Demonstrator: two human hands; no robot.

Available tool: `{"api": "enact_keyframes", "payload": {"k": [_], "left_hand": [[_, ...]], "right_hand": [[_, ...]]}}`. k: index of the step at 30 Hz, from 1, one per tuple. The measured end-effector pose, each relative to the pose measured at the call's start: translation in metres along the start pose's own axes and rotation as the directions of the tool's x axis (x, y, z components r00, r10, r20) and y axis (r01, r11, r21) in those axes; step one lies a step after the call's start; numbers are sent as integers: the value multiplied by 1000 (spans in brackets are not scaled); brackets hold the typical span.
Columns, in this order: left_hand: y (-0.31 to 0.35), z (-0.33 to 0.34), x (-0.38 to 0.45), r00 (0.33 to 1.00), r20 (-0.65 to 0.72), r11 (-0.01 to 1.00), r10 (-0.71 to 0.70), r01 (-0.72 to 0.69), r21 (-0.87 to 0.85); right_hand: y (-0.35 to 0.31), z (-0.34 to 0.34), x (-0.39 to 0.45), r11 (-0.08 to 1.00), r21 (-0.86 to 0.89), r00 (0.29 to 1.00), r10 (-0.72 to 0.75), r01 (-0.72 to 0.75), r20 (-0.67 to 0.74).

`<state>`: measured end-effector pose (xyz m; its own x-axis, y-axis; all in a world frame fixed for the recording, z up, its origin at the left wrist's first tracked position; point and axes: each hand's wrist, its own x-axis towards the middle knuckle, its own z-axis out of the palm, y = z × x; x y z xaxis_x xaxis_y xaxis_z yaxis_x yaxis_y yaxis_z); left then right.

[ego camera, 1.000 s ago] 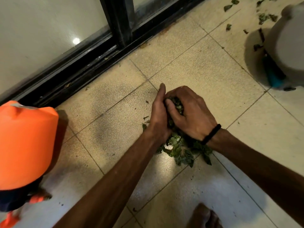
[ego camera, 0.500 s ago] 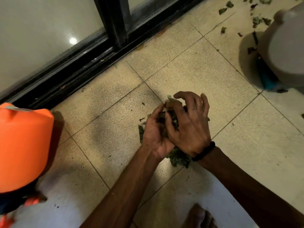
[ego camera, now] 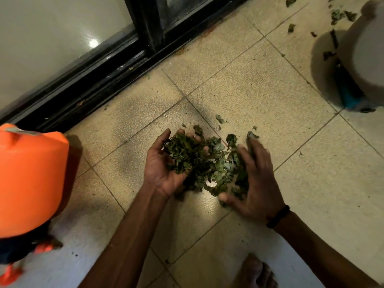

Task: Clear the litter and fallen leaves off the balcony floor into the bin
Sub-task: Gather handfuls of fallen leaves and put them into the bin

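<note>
A heap of green fallen leaves (ego camera: 209,165) lies on the beige tiled floor between my hands. My left hand (ego camera: 160,169) is turned palm up with its fingers cupped round a clump of these leaves. To the right of the heap, my right hand (ego camera: 259,183) presses against the leaves with straight, spread fingers and looks blurred. A few loose leaf bits (ego camera: 220,119) lie just beyond the heap. The orange bin (ego camera: 29,179) stands at the left edge, about a tile away from my left hand.
A black sliding-door track (ego camera: 99,80) runs along the far left. A pale grey rounded container (ego camera: 361,59) with a blue part (ego camera: 349,92) stands at the upper right. More leaves (ego camera: 337,14) are scattered beside it. My bare foot (ego camera: 255,273) is at the bottom.
My hands, pressed together over the leaves before, have parted. The left has turned palm up with leaves in it and the right has swung out to the heap's right side.
</note>
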<state>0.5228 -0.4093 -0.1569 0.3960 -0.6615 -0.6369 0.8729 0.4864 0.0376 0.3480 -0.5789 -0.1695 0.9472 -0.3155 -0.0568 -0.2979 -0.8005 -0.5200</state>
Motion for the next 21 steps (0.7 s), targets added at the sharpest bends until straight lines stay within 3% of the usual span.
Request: {"api": "enact_keyframes", "payload": {"k": [3,8,15,18,21], "left_hand": [[0,-4,1,1000,-21,1000,-22,23,14],[-1,-1,4,999,-5,998,-52,52,21],[-5,2,4,999,-28,1000,-26,27,14],[-7,4,5,999,-37,1000,-9,9,4],[-10,8,11,999,-43,1000,20,-21,-21]], "right_hand": [[-9,15,11,981,-143,991,-127,132,46],[-8,26,30,929,-338,982,-180,151,-58],[3,28,50,896,-365,940,-316,252,-126],[-1,20,56,966,-188,957,-214,177,-198],[-19,-1,62,973,228,969,99,-46,-228]]}}
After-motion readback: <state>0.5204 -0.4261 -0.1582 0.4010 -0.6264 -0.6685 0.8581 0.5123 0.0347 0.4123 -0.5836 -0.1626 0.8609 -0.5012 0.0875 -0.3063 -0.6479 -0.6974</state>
